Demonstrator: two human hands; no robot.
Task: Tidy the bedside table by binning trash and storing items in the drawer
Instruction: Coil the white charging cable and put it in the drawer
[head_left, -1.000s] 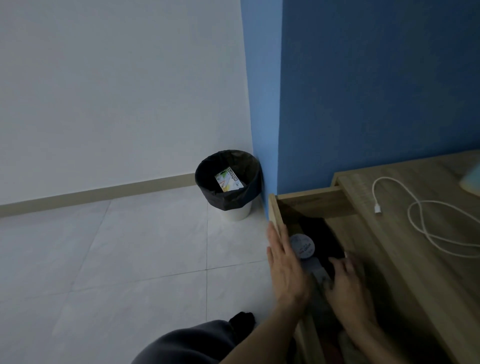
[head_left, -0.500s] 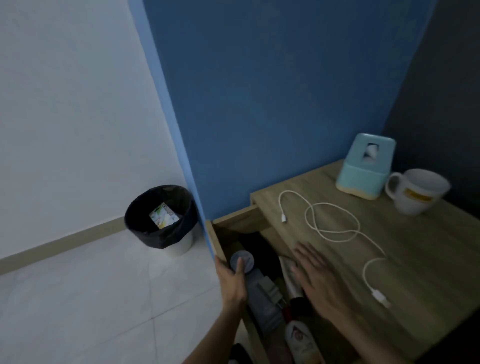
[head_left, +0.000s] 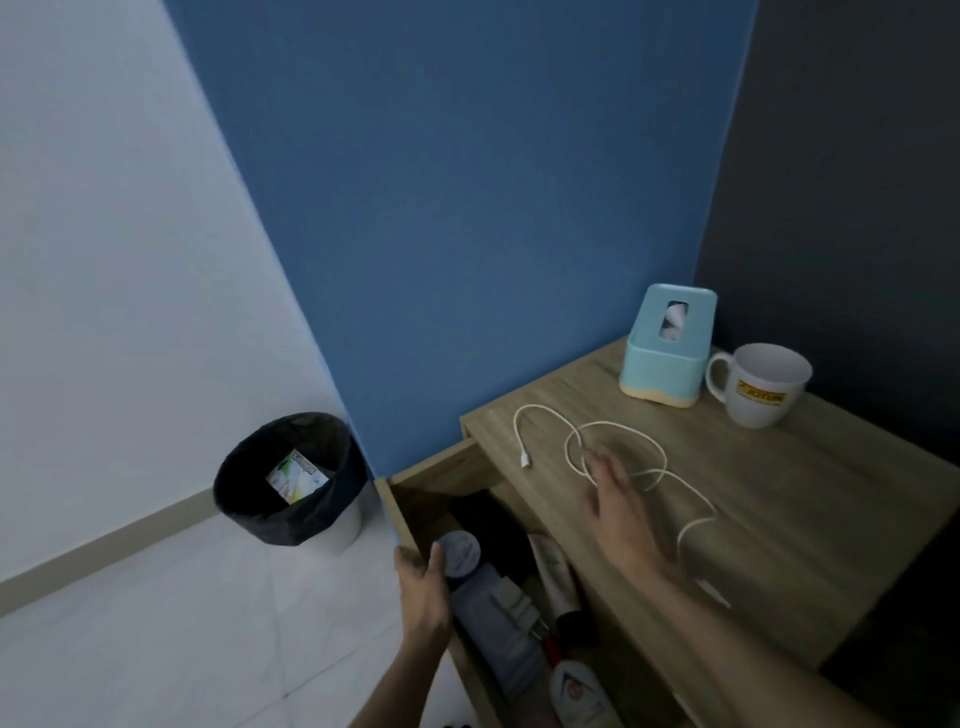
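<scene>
- A black-lined waste bin (head_left: 291, 480) stands on the floor against the wall, a printed paper packet (head_left: 297, 475) lying inside.
- The left hand (head_left: 423, 584) grips the front edge of the open drawer (head_left: 400, 512), fingers curled over it.
- Inside the drawer lie a round lidded jar (head_left: 460, 553), a beige tube (head_left: 556, 577) and a white bottle (head_left: 579, 693).
- The right hand (head_left: 618, 512) hovers over the desk (head_left: 810, 514), fingers spread and holding nothing — just above the white charging cable (head_left: 621, 447).
- Far right — a pale blue tissue box (head_left: 667, 345) beside a white mug (head_left: 761, 384).
</scene>
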